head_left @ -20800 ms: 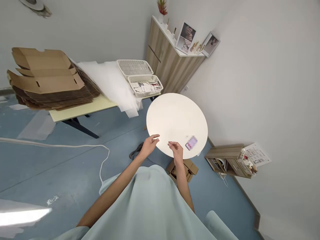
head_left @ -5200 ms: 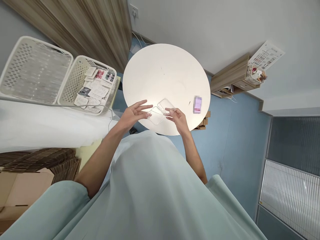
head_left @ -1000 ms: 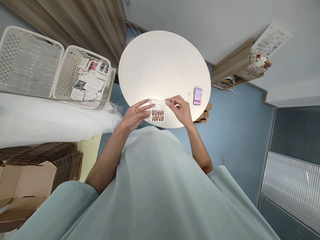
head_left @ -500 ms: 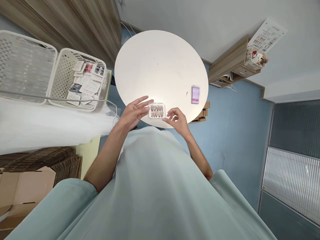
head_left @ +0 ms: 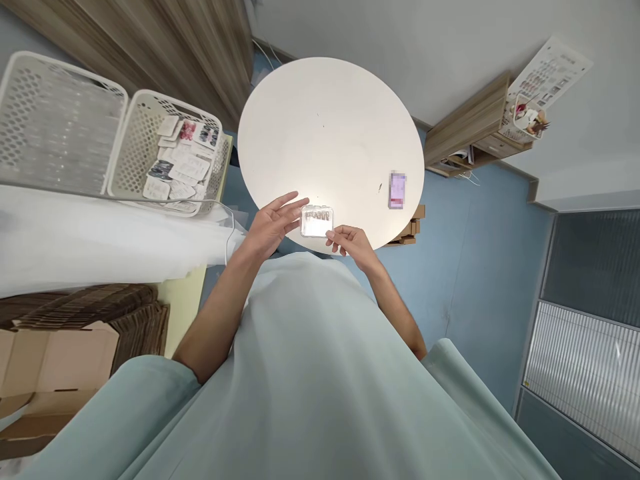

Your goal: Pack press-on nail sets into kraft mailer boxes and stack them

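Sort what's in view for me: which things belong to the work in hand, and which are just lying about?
In use:
left hand, at the clear case's left edge
right hand, at its lower right corner
round white table

Apparently just lying about:
pixelated purple item
card basket
white sheeting
cardboard stack

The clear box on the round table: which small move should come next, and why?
I would probably press the lid down gently with the right hand at the near right corner of the clear box, while the left hand steadies its left edge. The lid appears down, both hands' fingers are there, and I cannot see whether it is latched.
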`<state>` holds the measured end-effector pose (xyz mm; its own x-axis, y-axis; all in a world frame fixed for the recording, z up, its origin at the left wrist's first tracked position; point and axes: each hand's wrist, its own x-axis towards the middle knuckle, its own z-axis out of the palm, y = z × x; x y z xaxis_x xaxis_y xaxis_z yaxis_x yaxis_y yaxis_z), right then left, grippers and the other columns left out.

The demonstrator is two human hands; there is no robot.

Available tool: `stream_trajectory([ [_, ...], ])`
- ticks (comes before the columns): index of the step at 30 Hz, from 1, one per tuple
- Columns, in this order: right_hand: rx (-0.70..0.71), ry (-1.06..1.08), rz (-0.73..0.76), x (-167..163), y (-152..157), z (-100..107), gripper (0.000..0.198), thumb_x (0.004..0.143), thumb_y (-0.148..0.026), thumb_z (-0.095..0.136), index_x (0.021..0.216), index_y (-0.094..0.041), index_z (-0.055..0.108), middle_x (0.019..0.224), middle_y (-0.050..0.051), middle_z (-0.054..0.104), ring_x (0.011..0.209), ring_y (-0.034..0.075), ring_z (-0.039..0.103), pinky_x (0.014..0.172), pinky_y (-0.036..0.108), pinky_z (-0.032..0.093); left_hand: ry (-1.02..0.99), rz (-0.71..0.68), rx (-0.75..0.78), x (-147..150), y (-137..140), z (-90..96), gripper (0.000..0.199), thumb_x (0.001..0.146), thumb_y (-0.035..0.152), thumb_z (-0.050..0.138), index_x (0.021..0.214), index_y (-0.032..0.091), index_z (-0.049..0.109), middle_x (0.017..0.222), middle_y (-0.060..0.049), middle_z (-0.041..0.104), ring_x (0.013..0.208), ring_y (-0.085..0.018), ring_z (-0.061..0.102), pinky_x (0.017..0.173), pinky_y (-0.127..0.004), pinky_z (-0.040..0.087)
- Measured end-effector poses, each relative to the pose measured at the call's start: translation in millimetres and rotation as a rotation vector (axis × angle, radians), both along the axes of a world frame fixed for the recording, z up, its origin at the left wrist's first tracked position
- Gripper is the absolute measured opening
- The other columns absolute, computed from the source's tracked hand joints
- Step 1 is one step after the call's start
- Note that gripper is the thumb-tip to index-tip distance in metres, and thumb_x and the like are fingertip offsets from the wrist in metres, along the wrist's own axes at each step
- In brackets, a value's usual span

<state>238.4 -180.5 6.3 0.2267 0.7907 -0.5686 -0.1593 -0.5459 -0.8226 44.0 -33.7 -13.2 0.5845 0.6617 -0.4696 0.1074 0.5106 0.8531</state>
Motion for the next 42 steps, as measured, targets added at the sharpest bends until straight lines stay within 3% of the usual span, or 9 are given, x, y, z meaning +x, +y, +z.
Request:
stream_trajectory([
  [6, -0.019, -0.004, 0.033, -2.6, 13.1, -18.0, 0.055, 0.08, -0.075, 0.084, 0.086, -0.021, 0.075, 0.089, 0.005, 0.079, 0.069, 0.013, 0.064, 0.054, 0.025, 0.043, 0.218, -0.082, 0.011, -22.3, -5.1, -3.7, 0.093, 0.076, 0.072, 0.092, 0.15, 0.021, 0.069, 0.109, -0.012, 0.084, 0.124, -0.038, 0.074, 0.112, -0.052, 0.059],
  [13, -0.05, 0.035, 0.096, -17.8, 36.4, -37.0, 0.054, 0.078, -0.072, 0.086, 0.086, -0.02, 0.075, 0.09, 0.006, 0.08, 0.069, 0.013, 0.063, 0.054, 0.024, 0.042, 0.227, 0.024, -0.006, -43.2, -6.2, -22.3, 0.09, 0.067, 0.067, 0.099, 0.141, 0.023, 0.073, 0.108, -0.01, 0.085, 0.117, -0.037, 0.077, 0.111, -0.051, 0.058],
  [19, -0.125, -0.014, 0.17, -29.9, 60.8, -69.8, 0.049, 0.085, -0.067, 0.082, 0.088, -0.02, 0.074, 0.097, 0.008, 0.082, 0.073, 0.013, 0.066, 0.059, 0.023, 0.045, 0.303, 0.066, -0.004, -58.0, 8.5, -58.7, 0.087, 0.069, 0.064, 0.097, 0.14, 0.019, 0.073, 0.106, -0.012, 0.085, 0.111, -0.034, 0.077, 0.102, -0.048, 0.062],
  [25, -0.246, -0.008, 0.155, -42.2, 85.3, -123.2, 0.033, 0.1, -0.045, 0.075, 0.081, -0.017, 0.074, 0.107, 0.011, 0.085, 0.072, 0.011, 0.066, 0.063, 0.023, 0.046, 0.439, 0.059, 0.003, -55.6, 30.8, -117.0, 0.079, 0.073, 0.052, 0.096, 0.138, 0.015, 0.071, 0.098, -0.013, 0.083, 0.094, -0.03, 0.077, 0.09, -0.043, 0.063],
  [29, -0.389, 0.001, 0.083, -51.7, 101.1, -152.1, 0.032, 0.106, -0.031, 0.071, 0.078, -0.016, 0.071, 0.107, 0.013, 0.085, 0.068, 0.009, 0.065, 0.063, 0.023, 0.046, 0.624, -0.038, 0.017, -38.6, 41.6, -153.5, 0.055, 0.085, 0.036, 0.085, 0.134, 0.014, 0.071, 0.111, -0.014, 0.084, 0.096, -0.028, 0.079, 0.093, -0.039, 0.061],
  [33, -0.47, -0.006, 0.024, -56.9, 110.3, -167.9, 0.031, 0.104, -0.03, 0.076, 0.078, -0.015, 0.07, 0.1, 0.013, 0.085, 0.067, 0.01, 0.064, 0.062, 0.023, 0.046, 0.748, -0.145, 0.081, -23.2, 44.6, -174.6, 0.045, 0.086, 0.024, 0.082, 0.13, 0.016, 0.074, 0.134, -0.015, 0.08, 0.12, -0.031, 0.077, 0.106, -0.038, 0.056],
  [38, -0.491, -0.01, -0.01, -57.5, 109.0, -172.8, 0.028, 0.104, -0.025, 0.075, 0.079, -0.015, 0.07, 0.099, 0.013, 0.084, 0.065, 0.01, 0.064, 0.062, 0.024, 0.048, 0.769, -0.215, 0.148, -19.7, 43.5, -182.1, 0.049, 0.085, 0.022, 0.08, 0.133, 0.016, 0.073, 0.138, -0.016, 0.079, 0.133, -0.035, 0.071, 0.115, -0.043, 0.053],
  [42, -0.496, -0.064, 0.052, -54.9, 103.1, -163.9, 0.024, 0.104, -0.024, 0.072, 0.082, -0.015, 0.071, 0.1, 0.013, 0.084, 0.064, 0.01, 0.064, 0.063, 0.023, 0.049, 0.716, -0.203, 0.163, -28.7, 39.6, -175.2, 0.049, 0.087, 0.023, 0.077, 0.136, 0.016, 0.072, 0.14, -0.017, 0.078, 0.135, -0.036, 0.07, 0.117, -0.046, 0.052],
])
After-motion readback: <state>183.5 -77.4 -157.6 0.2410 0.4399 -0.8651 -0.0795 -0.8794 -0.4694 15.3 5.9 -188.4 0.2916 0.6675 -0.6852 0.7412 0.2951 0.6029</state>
